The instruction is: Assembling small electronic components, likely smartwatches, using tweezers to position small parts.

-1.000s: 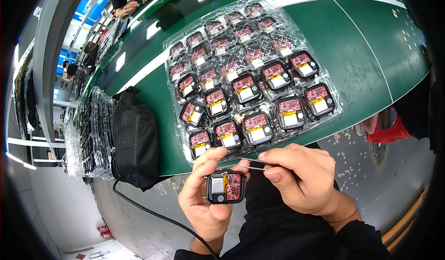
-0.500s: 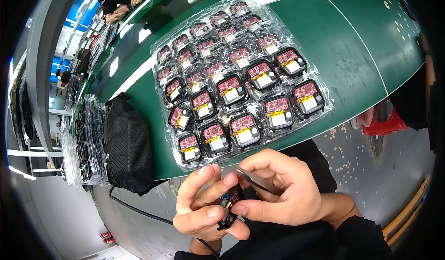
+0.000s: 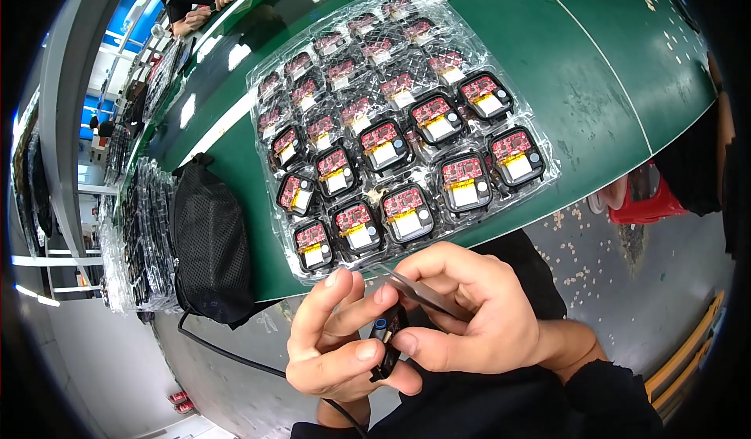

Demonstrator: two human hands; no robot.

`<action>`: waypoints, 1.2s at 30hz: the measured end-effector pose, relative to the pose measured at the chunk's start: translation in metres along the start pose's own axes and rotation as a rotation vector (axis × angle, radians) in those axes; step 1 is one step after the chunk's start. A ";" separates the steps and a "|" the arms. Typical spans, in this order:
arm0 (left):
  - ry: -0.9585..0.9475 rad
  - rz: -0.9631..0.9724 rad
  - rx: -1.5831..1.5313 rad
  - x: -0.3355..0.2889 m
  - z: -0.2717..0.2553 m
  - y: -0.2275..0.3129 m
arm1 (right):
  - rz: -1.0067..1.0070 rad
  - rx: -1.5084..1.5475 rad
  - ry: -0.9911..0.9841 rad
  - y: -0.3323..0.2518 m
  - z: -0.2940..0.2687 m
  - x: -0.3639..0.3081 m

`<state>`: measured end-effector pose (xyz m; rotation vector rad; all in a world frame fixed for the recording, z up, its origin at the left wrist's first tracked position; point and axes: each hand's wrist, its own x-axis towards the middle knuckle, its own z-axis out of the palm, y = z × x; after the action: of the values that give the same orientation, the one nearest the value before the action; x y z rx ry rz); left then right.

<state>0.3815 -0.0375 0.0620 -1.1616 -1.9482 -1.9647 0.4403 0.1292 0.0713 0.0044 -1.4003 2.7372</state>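
In front of my body, my left hand [image 3: 332, 349] grips a small black device housing [image 3: 386, 358] tilted on its edge, a round blue-ringed part showing on it. Dark metal tweezers [image 3: 432, 298] are pinched in my right hand [image 3: 493, 325], their tips pointing up and left over the left fingers. My right thumb touches the housing's side. Fingers cover much of its interior. Just beyond my hands lies a clear plastic tray [image 3: 541, 187] holding rows of similar black housings [image 3: 407, 214] with red circuit boards, white blocks and yellow strips; a crosshatched sheet covers some farther ones.
The tray rests on a green table [image 3: 579, 87]. On the left are a black mesh bag [image 3: 210, 243], a black cable [image 3: 227, 354] and stacked clear trays [image 3: 141, 239]. A co-worker's hands [image 3: 192, 21] are at the far upper left. A red seat or bin [image 3: 655, 203] stands at right.
The whole view has shifted slightly, with the tray now a little higher and farther left. The housing has turned a little in my left fingers; both hands keep their holds.
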 end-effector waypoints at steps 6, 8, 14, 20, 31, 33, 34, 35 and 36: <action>-0.038 0.015 0.000 0.005 0.000 0.001 | -0.003 -0.165 0.015 -0.010 -0.005 0.000; -0.044 0.008 0.008 0.005 0.001 0.002 | -0.028 -0.184 -0.032 -0.007 -0.007 0.000; -0.016 -0.040 -0.028 0.003 -0.001 0.003 | -0.024 -0.195 -0.012 -0.012 -0.007 0.000; -0.095 -0.001 0.102 0.009 -0.002 0.004 | -0.138 -0.159 0.064 -0.002 -0.003 0.001; -0.021 -0.084 0.152 0.009 0.006 0.014 | -0.116 -0.335 0.064 -0.011 -0.002 -0.001; -0.116 -0.040 0.200 0.010 -0.003 0.011 | -0.116 -0.267 0.092 -0.010 0.000 -0.002; -0.210 0.002 0.250 0.011 -0.006 0.011 | -0.116 -0.300 0.086 -0.011 0.000 -0.001; -0.209 0.001 0.251 0.009 -0.004 0.011 | -0.115 -0.332 0.080 -0.011 0.000 -0.001; -0.104 -0.034 0.221 0.008 0.002 0.013 | -0.114 -0.331 0.079 -0.010 0.001 -0.001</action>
<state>0.3846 -0.0340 0.0770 -1.2000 -2.1841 -1.6816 0.4416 0.1347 0.0798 -0.0394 -1.7511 2.3594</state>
